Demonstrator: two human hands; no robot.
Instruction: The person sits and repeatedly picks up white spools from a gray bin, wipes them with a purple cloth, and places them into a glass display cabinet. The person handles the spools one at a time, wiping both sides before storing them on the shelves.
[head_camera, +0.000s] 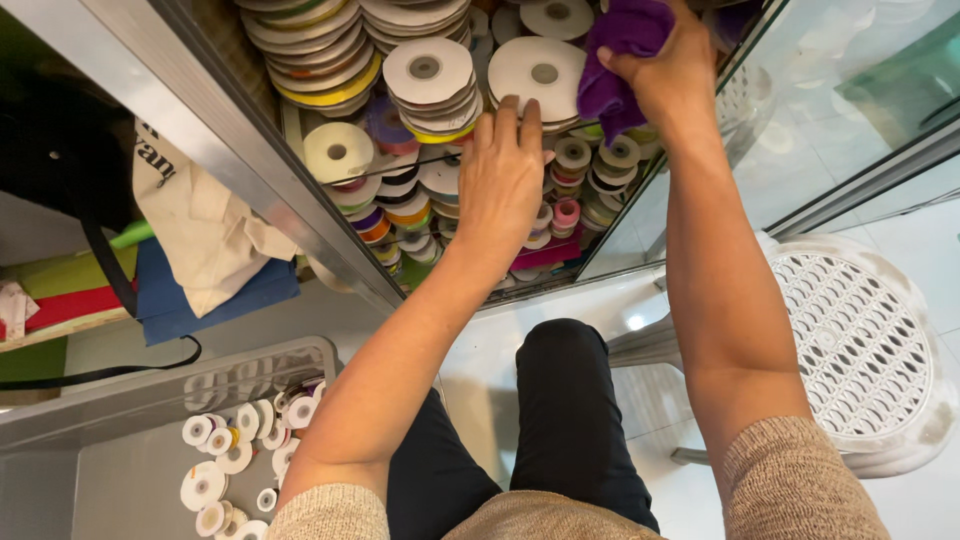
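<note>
We look down into a glass-fronted cabinet (300, 200) packed with stacked ribbon spools. Our left hand (500, 180) rests flat, fingers extended and together, nothing gripped; its fingertips (520, 110) touch the near edge of a large white spool (545, 72) on top of a stack in the middle of the shelf. Our right hand (672, 70) is closed around a bunched purple cloth (615, 55), held against the spools at the far right of the shelf, just beside that white spool. Smaller spools (590, 165) sit below, crowded edge to edge. A white plastic stool (860, 350) stands near right; a grey tray (130, 400) with loose small spools (225, 460) lies near left.

Judgement: wiping goes best if we brace the stack with the flat hand while the cloth passes lightly, since the stacks look easy to topple.
</note>
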